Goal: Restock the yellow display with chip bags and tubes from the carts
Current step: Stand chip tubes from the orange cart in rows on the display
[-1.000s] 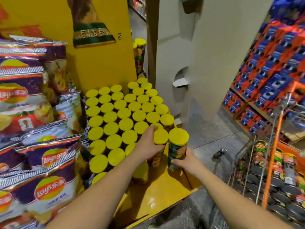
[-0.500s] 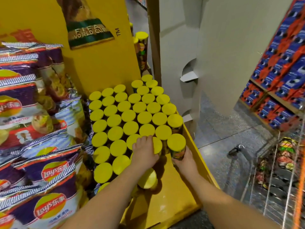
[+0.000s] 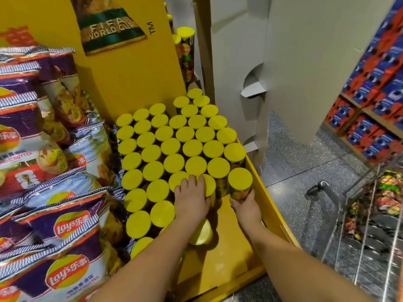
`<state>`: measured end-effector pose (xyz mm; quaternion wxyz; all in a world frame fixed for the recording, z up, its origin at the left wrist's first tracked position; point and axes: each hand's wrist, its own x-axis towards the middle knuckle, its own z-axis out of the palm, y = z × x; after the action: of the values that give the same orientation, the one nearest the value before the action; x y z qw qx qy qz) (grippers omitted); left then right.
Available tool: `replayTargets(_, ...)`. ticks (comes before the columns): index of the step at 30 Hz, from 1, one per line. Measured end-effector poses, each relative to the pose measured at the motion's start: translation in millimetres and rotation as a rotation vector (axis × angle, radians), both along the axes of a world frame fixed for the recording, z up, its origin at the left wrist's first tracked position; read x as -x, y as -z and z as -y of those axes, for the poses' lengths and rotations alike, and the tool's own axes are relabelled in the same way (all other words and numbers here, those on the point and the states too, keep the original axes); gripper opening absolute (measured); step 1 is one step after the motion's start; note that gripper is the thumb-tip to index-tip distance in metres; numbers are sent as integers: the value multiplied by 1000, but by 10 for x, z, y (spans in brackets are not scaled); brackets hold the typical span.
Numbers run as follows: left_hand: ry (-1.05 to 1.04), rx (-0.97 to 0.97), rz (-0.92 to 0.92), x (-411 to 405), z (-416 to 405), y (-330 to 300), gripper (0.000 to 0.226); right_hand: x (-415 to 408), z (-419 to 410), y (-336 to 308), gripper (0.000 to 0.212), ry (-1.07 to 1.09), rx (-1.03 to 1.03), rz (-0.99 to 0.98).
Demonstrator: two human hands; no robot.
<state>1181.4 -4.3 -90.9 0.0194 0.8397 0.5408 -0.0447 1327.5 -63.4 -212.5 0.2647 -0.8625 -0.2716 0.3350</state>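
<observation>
From the head view, the left hand (image 3: 192, 198) lies palm down with its fingers spread flat across the yellow lids of two upright tubes (image 3: 205, 184) at the near edge of the packed block; what its palm covers is hidden, and another lid (image 3: 201, 233) peeks out below its wrist, half masked by the forearm. Just to the right, the right hand (image 3: 246, 205) wraps round the lower body of a single tube (image 3: 239, 184), standing upright against the block's near right corner; its base is concealed by the fingers, so whether it rests on the shelf cannot be told. Ahead of both hands the rows of yellow-lidded tubes (image 3: 174, 147) fill the yellow display (image 3: 220, 264), whose bare floor shows beneath and between the forearms. Left of the left hand, chip bags (image 3: 65, 227) are stacked, their lower ones cut off by the frame edge. Right of the right hand, a wire cart (image 3: 370, 225) holds more packets, blurred and only partly in frame. Beyond it, red and blue boxes (image 3: 375, 88) line shelving, their print too small to read.
</observation>
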Motion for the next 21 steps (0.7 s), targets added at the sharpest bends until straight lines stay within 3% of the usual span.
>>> replayTargets(8, -29, 89, -14, 34, -6, -21, 79, -51, -144, -92, 85, 88, -66, -131)
replayTargets(15, -36, 127, 203, 1, 25, -275, 64, -168, 48, -323, 78, -40, -37, -142)
replayTargets(18, 29, 141, 378, -200, 33, -508, 51, -314, 140, -585, 52, -139, 28, -180)
replayTargets(21, 100, 189, 544, -555, 72, -784, 37, -505, 311, -1004, 21, -184, -47, -198)
